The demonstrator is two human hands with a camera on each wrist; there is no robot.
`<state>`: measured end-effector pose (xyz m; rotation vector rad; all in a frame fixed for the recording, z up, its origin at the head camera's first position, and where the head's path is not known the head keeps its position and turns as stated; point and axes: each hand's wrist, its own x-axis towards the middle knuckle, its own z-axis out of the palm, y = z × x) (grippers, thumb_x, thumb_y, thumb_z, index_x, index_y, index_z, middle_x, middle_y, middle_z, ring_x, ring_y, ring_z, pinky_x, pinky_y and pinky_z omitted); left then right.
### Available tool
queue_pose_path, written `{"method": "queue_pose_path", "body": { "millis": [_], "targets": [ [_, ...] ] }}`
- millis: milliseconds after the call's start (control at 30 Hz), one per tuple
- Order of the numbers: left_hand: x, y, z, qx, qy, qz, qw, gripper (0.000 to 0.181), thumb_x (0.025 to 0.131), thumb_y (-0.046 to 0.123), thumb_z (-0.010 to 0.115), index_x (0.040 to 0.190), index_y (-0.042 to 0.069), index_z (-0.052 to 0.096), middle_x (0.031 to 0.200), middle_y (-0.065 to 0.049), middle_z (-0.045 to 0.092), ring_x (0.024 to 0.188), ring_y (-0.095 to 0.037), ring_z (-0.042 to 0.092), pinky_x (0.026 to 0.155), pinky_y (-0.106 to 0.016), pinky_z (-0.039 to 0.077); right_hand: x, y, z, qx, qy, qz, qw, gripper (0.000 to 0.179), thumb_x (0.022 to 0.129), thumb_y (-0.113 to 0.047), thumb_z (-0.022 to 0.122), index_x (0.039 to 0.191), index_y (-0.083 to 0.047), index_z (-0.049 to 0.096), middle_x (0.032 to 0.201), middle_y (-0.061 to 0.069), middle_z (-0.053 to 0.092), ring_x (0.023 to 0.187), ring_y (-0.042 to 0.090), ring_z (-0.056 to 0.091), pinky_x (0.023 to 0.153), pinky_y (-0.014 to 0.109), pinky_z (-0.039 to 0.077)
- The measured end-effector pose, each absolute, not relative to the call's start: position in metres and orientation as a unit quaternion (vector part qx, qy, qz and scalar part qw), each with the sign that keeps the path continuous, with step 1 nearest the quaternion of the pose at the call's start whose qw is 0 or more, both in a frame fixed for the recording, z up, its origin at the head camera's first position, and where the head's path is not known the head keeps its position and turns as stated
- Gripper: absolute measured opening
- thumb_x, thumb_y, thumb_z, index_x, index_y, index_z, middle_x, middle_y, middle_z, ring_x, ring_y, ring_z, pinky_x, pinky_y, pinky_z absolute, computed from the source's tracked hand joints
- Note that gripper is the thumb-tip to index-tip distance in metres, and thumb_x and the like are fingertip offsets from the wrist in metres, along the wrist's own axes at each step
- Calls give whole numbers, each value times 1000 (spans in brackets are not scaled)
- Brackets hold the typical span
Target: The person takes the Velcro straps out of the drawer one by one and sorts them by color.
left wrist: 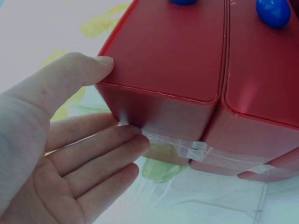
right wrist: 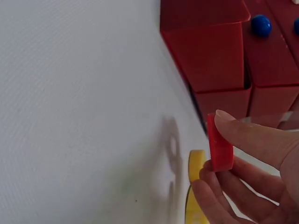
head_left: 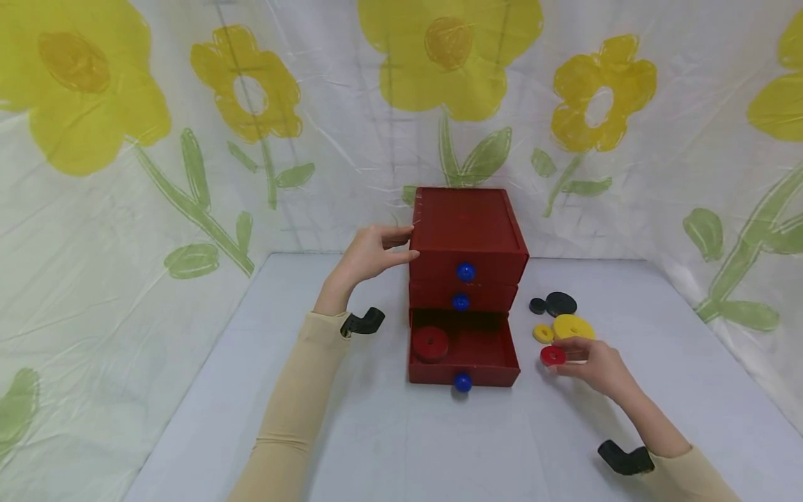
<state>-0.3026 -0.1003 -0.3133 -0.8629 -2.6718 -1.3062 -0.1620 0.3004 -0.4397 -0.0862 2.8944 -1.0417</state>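
A red chest of drawers with blue knobs stands on the table, its bottom drawer pulled out. Inside that drawer, toward the left, lies a large red disc. My left hand touches the chest's upper left corner. In the left wrist view its thumb rests on the front face, and the straight fingers lie along the side. Right of the drawer, my right hand pinches a small red disc between thumb and fingers, tilted on edge in the right wrist view.
Beyond my right hand lie a small yellow disc and a large yellow disc. Behind them are a small black disc and a large black disc. A flowered curtain hangs behind the white table.
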Motion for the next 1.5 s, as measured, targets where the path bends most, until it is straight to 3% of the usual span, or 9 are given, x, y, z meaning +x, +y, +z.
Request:
{"method": "queue_pose_path", "body": {
  "millis": [600, 1500],
  "targets": [
    [-303, -100, -314, -280, -860, -425, 20, 55, 84, 35, 71, 133, 13, 57, 132, -6, 59, 117, -18, 59, 97, -34, 49, -160, 307, -450, -11, 940, -331, 84, 56, 75, -31, 80, 120, -4, 63, 110, 16, 67, 101, 31, 61, 80, 42, 55],
    [-301, -100, -311, -276, -861, -427, 16, 55, 85, 34, 71, 133, 13, 57, 132, -5, 59, 117, -18, 59, 97, -33, 49, -168, 307, -454, 0, 944, -316, 95, 56, 73, -28, 82, 119, -2, 64, 107, 20, 65, 95, 29, 60, 74, 38, 57]
  ]
}}
